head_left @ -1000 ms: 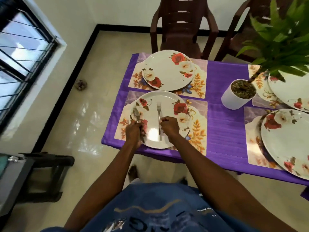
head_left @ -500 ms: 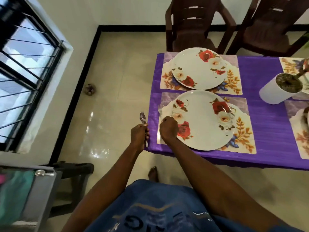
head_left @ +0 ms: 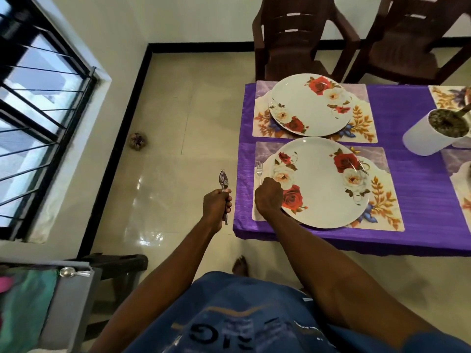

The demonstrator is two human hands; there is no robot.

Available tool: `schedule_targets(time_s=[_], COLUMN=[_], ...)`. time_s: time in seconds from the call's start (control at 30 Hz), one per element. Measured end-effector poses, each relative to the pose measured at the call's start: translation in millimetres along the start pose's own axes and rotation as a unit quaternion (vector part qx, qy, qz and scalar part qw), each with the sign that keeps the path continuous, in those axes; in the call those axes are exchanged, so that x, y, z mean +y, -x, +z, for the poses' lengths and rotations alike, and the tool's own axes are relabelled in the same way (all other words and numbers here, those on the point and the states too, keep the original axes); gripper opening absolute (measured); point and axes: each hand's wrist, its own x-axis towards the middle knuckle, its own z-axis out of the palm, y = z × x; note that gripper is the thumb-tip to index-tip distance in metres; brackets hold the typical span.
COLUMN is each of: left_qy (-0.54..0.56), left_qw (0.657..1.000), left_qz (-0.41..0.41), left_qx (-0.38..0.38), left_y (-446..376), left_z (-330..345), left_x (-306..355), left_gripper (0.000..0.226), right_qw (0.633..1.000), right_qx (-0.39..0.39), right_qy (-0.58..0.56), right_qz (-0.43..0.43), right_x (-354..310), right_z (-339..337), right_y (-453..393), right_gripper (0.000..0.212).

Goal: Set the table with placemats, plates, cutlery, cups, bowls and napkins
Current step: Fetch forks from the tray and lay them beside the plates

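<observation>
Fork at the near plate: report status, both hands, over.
Right hand grips fork, laying it on near placemat left of near plate. Left hand holds spare forks off the table edge. Nothing in the way.

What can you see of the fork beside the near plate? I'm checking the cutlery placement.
The fork is slim, shiny metal, lying on the near placemat just left of the near plate, tines pointing away from the person. Only its head and neck show; the right hand covers and holds the handle.
</observation>
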Motion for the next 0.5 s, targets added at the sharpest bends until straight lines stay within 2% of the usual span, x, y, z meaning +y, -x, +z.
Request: schedule_targets(time_s=[0.3,0.5], left_qy=[-0.018,-0.004], left_qw=[1.0,0.997], left_qz=[0.01,0.013], left_qx=[-0.006,-0.071], left_y=[0,8], left_z=[1,15], left_x=[4,4], left_gripper=[0.014,0.014], right_qw=[0.999,0.986], right_qx=[0.001,0.032], right_qy=[-0.027,-0.163], right_qz=[-0.016,0.015], right_x=[8,23], right_z=[2,-7], right_y=[0,-1], right_gripper=[0.019,0.019])
